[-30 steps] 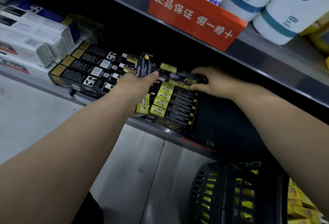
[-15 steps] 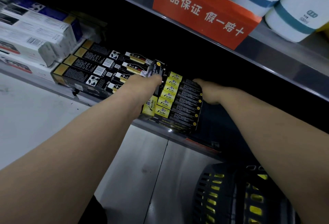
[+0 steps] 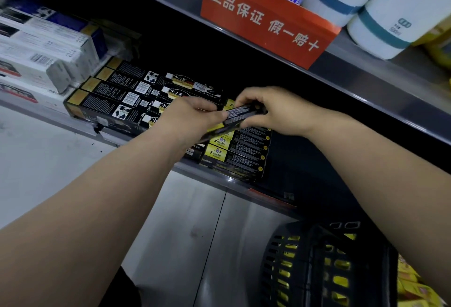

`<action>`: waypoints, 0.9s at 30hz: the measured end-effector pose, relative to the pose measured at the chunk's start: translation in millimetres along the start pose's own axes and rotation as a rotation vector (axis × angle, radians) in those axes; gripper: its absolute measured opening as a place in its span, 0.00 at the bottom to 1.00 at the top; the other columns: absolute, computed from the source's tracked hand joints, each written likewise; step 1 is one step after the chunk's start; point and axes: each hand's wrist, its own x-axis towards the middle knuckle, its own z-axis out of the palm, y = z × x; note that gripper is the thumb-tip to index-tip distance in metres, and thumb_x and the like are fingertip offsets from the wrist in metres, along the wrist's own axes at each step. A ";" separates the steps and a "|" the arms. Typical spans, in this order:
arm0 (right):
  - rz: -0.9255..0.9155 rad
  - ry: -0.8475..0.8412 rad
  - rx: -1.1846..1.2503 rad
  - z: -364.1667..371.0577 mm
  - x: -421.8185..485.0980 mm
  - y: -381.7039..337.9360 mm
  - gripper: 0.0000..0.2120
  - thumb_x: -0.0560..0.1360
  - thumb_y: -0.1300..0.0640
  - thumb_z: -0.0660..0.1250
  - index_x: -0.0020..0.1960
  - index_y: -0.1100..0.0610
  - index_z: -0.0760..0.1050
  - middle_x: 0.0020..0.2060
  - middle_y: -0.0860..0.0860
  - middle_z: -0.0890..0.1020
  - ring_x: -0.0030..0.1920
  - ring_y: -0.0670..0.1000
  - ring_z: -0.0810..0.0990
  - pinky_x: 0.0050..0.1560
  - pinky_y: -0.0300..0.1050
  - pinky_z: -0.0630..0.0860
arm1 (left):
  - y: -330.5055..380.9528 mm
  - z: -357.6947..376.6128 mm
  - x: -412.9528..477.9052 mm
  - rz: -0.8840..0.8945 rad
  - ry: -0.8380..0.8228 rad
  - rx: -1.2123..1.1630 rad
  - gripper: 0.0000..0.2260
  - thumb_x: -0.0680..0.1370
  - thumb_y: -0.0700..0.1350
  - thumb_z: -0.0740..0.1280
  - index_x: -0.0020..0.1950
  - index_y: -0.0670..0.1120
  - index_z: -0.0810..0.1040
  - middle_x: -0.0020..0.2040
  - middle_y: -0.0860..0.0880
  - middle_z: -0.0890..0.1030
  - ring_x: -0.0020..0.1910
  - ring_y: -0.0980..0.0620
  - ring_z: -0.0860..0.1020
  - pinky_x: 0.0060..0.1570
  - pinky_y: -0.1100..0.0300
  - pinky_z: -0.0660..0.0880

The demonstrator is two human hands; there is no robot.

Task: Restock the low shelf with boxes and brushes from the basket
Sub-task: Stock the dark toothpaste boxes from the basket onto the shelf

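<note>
2 hands, the left hand (image 3: 192,114) and the right hand (image 3: 275,111), hold 1 black box (image 3: 240,112). Above sit 3 white bottles (image 3: 390,13) and 1 orange sign (image 3: 266,21); below, 1 black basket (image 3: 271,258). 4 gold-ended black boxes (image 3: 109,101) lie side by side.

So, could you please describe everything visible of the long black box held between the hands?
The long black cardboard box is slim and rectangular, with fine pale print too small to read. It is tilted, right end higher, over the stack of black-and-yellow boxes on the low metal shelf. The left hand grips its left end; the right hand pinches its right end.
</note>
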 end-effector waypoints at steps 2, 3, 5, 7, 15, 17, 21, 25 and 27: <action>0.116 0.048 -0.040 2.0 -3.0 18.4 0.13 0.73 0.59 0.71 0.56 0.59 0.74 0.50 0.55 0.78 0.48 0.51 0.75 0.45 0.40 0.68 | -1.9 -1.2 0.9 0.053 0.004 0.025 0.19 0.74 0.45 0.71 0.63 0.47 0.75 0.56 0.50 0.78 0.45 0.59 0.76 0.34 0.76 0.70; 0.184 0.080 -0.063 2.7 -3.0 27.6 0.14 0.74 0.58 0.69 0.57 0.60 0.72 0.51 0.56 0.77 0.49 0.53 0.74 0.46 0.42 0.68 | -3.2 -1.6 1.5 0.065 -0.002 0.042 0.21 0.74 0.45 0.71 0.66 0.47 0.73 0.60 0.49 0.77 0.50 0.56 0.76 0.42 0.71 0.70; 0.313 0.159 -0.069 4.3 2.8 43.1 0.14 0.76 0.60 0.66 0.60 0.60 0.69 0.53 0.58 0.76 0.50 0.55 0.74 0.43 0.43 0.68 | -5.0 -1.2 1.5 0.061 -0.016 0.070 0.24 0.74 0.45 0.71 0.68 0.49 0.70 0.64 0.49 0.75 0.55 0.53 0.73 0.48 0.63 0.67; 0.427 0.239 -0.009 5.8 14.6 53.5 0.13 0.78 0.63 0.61 0.62 0.60 0.67 0.55 0.62 0.75 0.48 0.56 0.74 0.37 0.41 0.65 | -5.6 0.8 1.8 0.049 -0.038 0.084 0.24 0.74 0.45 0.70 0.69 0.50 0.68 0.63 0.50 0.76 0.54 0.53 0.73 0.45 0.63 0.66; 0.603 0.225 0.087 38.4 55.3 91.7 0.11 0.79 0.63 0.53 0.58 0.59 0.69 0.35 0.49 0.67 0.34 0.48 0.65 0.31 0.41 0.60 | -5.1 7.4 3.3 0.031 -0.104 0.133 0.16 0.75 0.43 0.69 0.62 0.48 0.73 0.58 0.49 0.78 0.44 0.57 0.74 0.34 0.69 0.66; 0.601 0.141 -0.005 49.1 58.6 97.7 0.15 0.77 0.63 0.55 0.63 0.53 0.67 0.40 0.51 0.71 0.35 0.48 0.68 0.31 0.41 0.61 | -4.5 9.3 4.2 0.034 -0.111 0.142 0.15 0.75 0.43 0.69 0.61 0.48 0.74 0.58 0.47 0.78 0.46 0.54 0.75 0.34 0.70 0.67; 0.597 0.084 0.031 54.3 60.0 100.7 0.23 0.78 0.62 0.57 0.71 0.48 0.61 0.56 0.56 0.74 0.47 0.54 0.73 0.44 0.42 0.67 | -2.5 15.1 3.8 0.036 -0.139 0.158 0.15 0.74 0.43 0.69 0.60 0.48 0.75 0.57 0.47 0.78 0.52 0.52 0.76 0.35 0.70 0.67; 0.587 -0.083 -0.118 43.2 49.3 89.7 0.31 0.78 0.63 0.60 0.76 0.48 0.51 0.70 0.58 0.64 0.63 0.58 0.70 0.56 0.44 0.69 | 2.7 25.1 -0.7 0.067 -0.154 0.195 0.12 0.74 0.43 0.69 0.57 0.48 0.76 0.56 0.47 0.79 0.55 0.50 0.77 0.38 0.69 0.68; 0.578 -0.151 -0.200 31.2 38.2 74.8 0.31 0.78 0.63 0.60 0.76 0.52 0.51 0.70 0.58 0.65 0.64 0.58 0.70 0.57 0.43 0.68 | 6.6 31.1 -6.3 0.107 -0.188 0.230 0.10 0.75 0.43 0.69 0.56 0.48 0.76 0.55 0.48 0.79 0.51 0.53 0.78 0.36 0.71 0.71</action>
